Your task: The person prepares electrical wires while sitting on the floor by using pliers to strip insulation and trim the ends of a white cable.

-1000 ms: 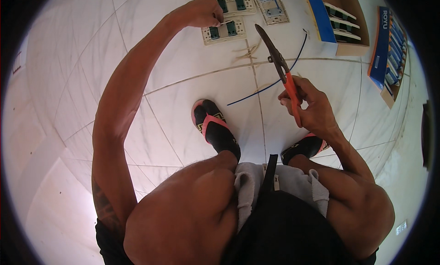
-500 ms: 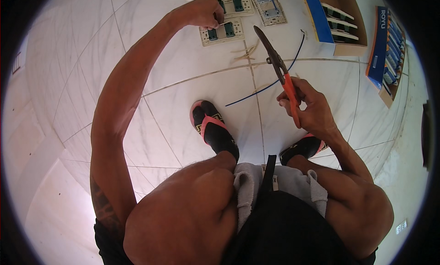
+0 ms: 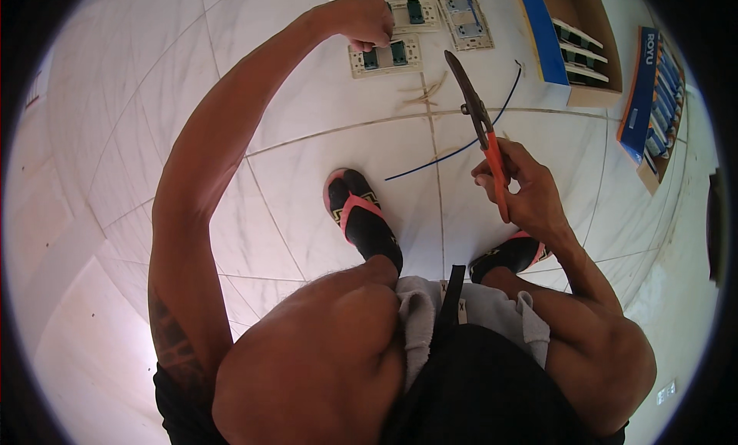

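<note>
My left hand (image 3: 359,20) is stretched out to the far side, with fingers curled and closed just above a white switch plate (image 3: 386,68) with green inserts. Whatever sits between those fingertips is hidden. Behind it lie another such plate (image 3: 429,16) and a plate with a blue wire (image 3: 465,22). In my right hand (image 3: 532,190) is a pair of snips (image 3: 494,162) with orange handles and long dark blades, pointing away from me. A loose blue wire (image 3: 442,159) lies on the floor beneath the snips, and tan strands (image 3: 424,93) lie near the plates.
An open blue cardboard box (image 3: 547,56) with upright plates stands at the far right. Beside it is a second box (image 3: 636,122) full of blue-and-white packets. My sandalled feet (image 3: 358,208) rest on the white tiled floor (image 3: 284,206).
The view has shifted a little, so the plates and boxes appear slightly farther right and lower. My left hand stays by the plates, and the snips remain in my right hand.
</note>
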Demonstrator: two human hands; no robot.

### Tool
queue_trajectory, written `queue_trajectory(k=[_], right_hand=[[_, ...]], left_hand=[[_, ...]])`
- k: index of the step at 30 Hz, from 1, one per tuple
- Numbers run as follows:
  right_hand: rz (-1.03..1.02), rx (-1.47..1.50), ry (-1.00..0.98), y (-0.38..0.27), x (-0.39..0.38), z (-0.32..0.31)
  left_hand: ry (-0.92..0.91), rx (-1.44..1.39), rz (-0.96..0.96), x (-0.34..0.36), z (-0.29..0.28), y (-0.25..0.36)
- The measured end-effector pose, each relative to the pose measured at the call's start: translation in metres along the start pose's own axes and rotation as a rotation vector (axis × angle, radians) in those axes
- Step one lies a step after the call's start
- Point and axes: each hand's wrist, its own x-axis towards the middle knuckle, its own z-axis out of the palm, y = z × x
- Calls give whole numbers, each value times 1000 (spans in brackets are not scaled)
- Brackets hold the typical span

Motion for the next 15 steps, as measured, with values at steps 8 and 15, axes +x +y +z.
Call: queue_trajectory(k=[8, 15], right_hand=[[19, -12, -57, -4, 0, -3], [19, 18, -60, -4, -1, -1]], left_hand=[[-25, 13, -42, 9, 0, -2], [-28, 18, -49, 8, 1, -1]])
